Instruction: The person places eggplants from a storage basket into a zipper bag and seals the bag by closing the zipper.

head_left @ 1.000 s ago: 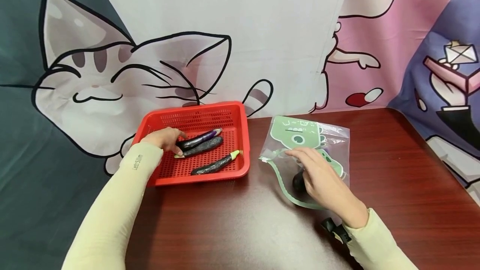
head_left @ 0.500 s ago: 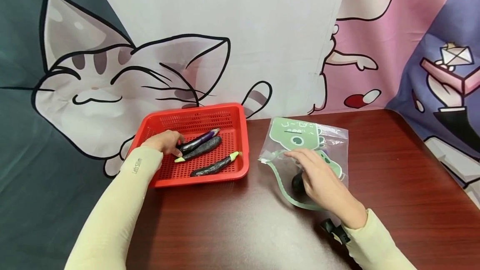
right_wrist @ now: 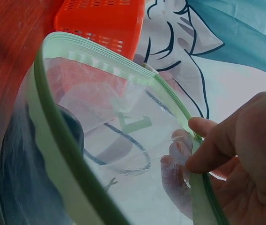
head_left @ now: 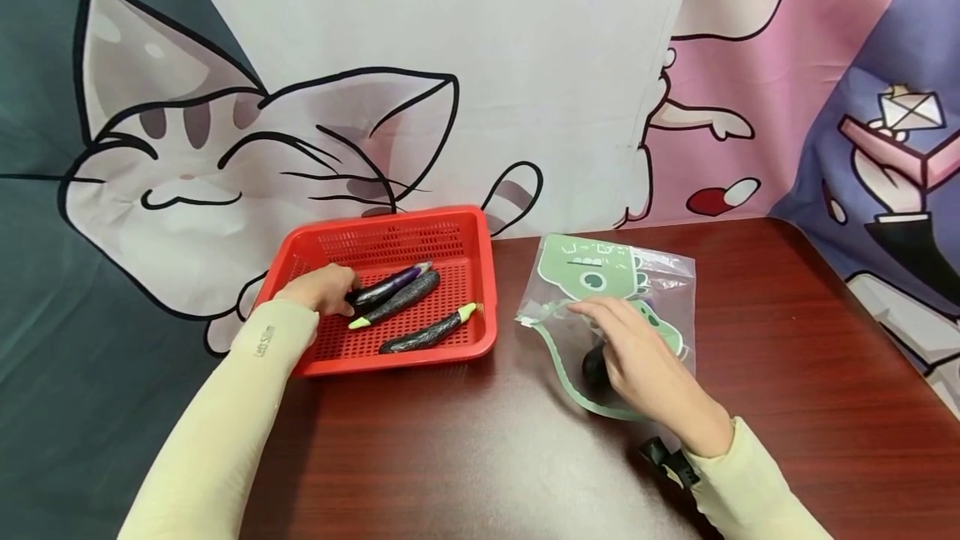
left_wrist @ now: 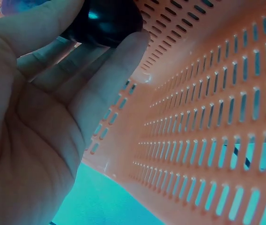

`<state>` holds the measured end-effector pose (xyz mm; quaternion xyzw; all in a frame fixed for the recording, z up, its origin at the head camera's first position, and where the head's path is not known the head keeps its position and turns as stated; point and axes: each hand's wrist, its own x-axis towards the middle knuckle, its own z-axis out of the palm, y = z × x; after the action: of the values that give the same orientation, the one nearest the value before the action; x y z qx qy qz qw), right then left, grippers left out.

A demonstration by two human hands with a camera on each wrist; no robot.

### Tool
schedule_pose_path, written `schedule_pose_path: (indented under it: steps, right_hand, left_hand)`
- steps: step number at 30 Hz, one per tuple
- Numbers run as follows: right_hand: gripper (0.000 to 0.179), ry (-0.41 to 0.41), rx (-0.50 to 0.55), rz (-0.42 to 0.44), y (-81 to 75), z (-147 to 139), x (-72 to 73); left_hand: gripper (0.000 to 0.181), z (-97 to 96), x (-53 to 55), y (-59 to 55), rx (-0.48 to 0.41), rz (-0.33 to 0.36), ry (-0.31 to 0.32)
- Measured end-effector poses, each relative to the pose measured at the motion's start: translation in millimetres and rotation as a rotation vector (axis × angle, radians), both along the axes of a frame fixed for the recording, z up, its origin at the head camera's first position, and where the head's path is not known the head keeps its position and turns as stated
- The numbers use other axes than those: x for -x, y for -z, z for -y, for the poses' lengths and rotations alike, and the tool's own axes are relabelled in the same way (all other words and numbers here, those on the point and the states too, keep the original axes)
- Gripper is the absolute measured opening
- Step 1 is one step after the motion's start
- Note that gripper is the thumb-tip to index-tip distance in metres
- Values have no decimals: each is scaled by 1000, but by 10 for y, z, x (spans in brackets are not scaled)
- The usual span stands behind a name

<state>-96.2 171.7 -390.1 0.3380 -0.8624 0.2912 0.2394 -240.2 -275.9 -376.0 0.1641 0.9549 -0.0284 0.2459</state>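
Observation:
Inside the red basket [head_left: 489, 298], my left hand [head_left: 324, 288] grips the near end of a glossy dark purple eggplant [head_left: 388, 288]. In the left wrist view, thumb and fingers curl round the rounded end of that eggplant [left_wrist: 107, 21]. Against it lies a dark, rough cucumber-like vegetable [head_left: 401, 300] with a light green tip; a similar one [head_left: 427, 333] lies nearer the front. My right hand [head_left: 648, 365] pinches the rim of a clear zip bag [head_left: 671, 273] with green prints. The bag's mouth gapes in the right wrist view, and a dark rounded thing [right_wrist: 18, 164] is inside.
A dark reddish wooden table [head_left: 420, 457] carries the basket on the left and the bag on the right. Behind it hangs a cloth [head_left: 540, 90] printed with cartoon figures. The slotted basket wall [left_wrist: 208, 103] rises close beside my left hand.
My left fingers have closed further round the eggplant, which has shifted slightly left and towards me. The cucumber-like vegetable beside it moved a little too. My right hand stays on the bag rim.

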Motion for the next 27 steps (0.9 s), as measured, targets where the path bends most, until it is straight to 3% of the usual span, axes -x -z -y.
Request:
schedule_pose_path:
  steps: [10, 18, 27]
  right_hand:
    - [59, 4, -3, 10, -10, 5, -12]
    - [59, -2, -5, 14, -15, 2, -9]
    - [58, 0, -10, 12, -9, 4, -4]
  left_hand:
    - [44, 60, -65, -67, -28, -13, -13]
    - [42, 69, -153, -199, -88, -9, -42]
    - [43, 54, -242, -338, -122, -81, -55]
